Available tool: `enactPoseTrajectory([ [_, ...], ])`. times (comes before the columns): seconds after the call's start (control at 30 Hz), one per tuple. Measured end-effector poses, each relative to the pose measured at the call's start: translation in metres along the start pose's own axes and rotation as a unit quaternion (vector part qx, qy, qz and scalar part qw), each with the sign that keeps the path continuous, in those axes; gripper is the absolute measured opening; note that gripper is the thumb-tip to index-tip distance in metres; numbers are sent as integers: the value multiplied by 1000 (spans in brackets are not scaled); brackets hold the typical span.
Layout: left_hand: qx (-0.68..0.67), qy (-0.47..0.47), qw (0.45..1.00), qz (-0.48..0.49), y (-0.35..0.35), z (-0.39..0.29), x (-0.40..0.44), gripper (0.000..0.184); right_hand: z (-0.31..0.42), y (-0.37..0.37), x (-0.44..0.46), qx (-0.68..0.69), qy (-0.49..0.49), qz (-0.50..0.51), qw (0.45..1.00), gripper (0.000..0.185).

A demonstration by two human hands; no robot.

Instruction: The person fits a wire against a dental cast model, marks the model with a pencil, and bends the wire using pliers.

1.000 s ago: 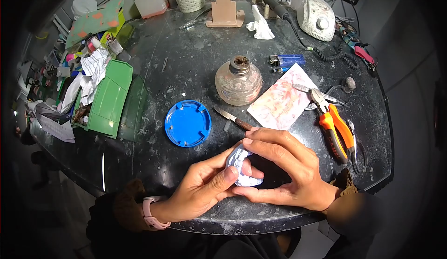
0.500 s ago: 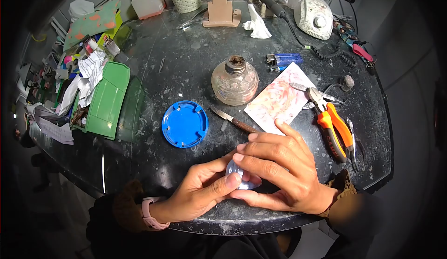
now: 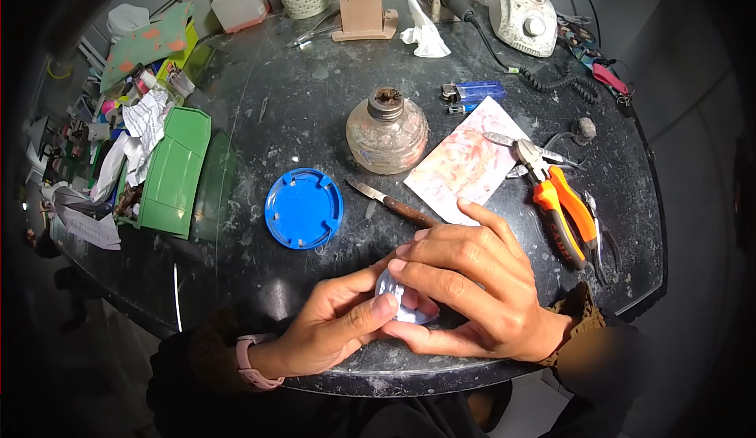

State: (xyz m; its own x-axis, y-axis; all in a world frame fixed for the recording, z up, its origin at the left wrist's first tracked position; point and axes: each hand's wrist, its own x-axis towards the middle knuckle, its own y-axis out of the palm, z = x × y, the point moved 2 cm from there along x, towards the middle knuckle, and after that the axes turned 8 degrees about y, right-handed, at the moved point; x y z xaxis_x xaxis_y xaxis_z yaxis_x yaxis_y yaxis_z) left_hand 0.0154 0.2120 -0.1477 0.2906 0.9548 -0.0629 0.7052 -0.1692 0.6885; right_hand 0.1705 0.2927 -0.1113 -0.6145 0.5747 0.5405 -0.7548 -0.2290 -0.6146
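A pale blue dental cast [image 3: 407,314] is held above the near edge of the desk [image 3: 260,68], mostly hidden by fingers. It is gripped by the left hand [image 3: 342,316], with the thumb pressed on its face. The cast is also grasped by the right hand [image 3: 488,296], its fingers arched over the top and its thumb set at the lower edge.

Just beyond the right hand, a wooden-handled knife [image 3: 394,203] is laid on the desk, its blade pointed toward a blue round lid [image 3: 304,209]. Farther back, a glass spirit lamp [image 3: 386,140] is placed beside a sheet [image 3: 461,166] smeared with pink, near which a blue lighter [image 3: 476,90] is seen. Orange-handled cutters [image 3: 543,190] are rested to the right of the sheet.

At the far side, a brown stand [image 3: 361,5], a crumpled tissue [image 3: 425,36] and a white control unit [image 3: 524,20] are lined up. At left, a green bin [image 3: 177,172] is heaped with papers.
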Motion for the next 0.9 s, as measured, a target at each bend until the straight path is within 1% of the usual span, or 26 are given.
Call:
enactPoseTrajectory([
  [0.2,-15,1,1000,0,0,0,0,52,-1,1,-2,-5,5,13,1000,35],
  [0.3,-12,-10,1000,-3,1,-1,0,52,-1,-1,-1,-20,6,16,1000,42],
  [0.43,-2,-18,1000,4,0,-1,0,51,-1,-1,-1,-14,8,25,1000,42],
  [0.67,15,-6,1000,17,0,0,1,53,-1,-4,2,-17,14,11,1000,46],
  [0.77,34,-3,999,11,2,-2,1,42,-1,-4,2,-25,9,4,1000,48],
  [0.9,31,2,999,6,5,-2,1,42,-2,-3,1,-31,1,7,999,47],
])
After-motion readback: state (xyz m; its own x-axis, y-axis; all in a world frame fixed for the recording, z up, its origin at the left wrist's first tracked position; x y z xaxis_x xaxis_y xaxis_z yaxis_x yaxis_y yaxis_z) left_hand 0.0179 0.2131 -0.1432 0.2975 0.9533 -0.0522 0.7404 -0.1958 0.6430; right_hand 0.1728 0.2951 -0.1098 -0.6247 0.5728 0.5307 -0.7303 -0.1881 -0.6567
